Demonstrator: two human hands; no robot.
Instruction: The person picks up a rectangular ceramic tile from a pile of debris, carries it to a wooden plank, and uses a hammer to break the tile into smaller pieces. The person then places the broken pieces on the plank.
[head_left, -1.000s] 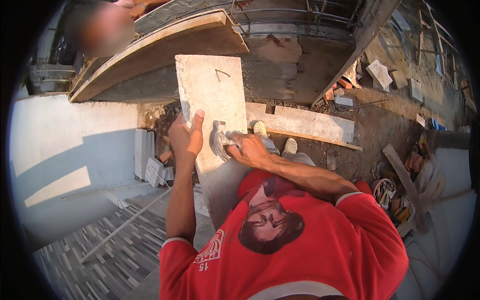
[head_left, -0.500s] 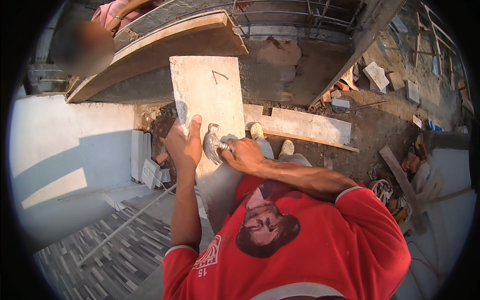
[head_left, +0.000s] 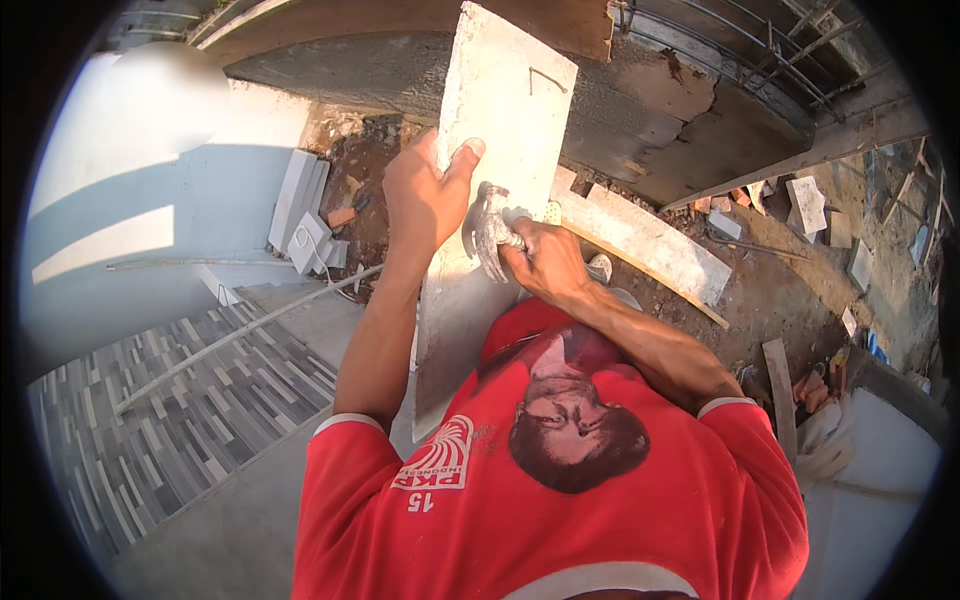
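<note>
Right, red fabric shirt (head_left: 700, 470) is showing one printed portrait, plus white emblem and lettering. Right hand (head_left: 548, 262): grip is wrapping the handle of one worn metal claw hammer (head_left: 492, 235), which is sitting over the board (head_left: 520, 150); contact unclear. Left hand (head_left: 430, 195): grip is clamping that flat, dusty slab's long edge. One thin nail (head_left: 548, 80) is protruding near its far end. Beyond, one pale plank (head_left: 650, 235) is lying on rough dirt (head_left: 770, 270).

head cam (l. of 2), wide fisheye, looks down, shirt (head_left: 690, 470) v. near
</note>
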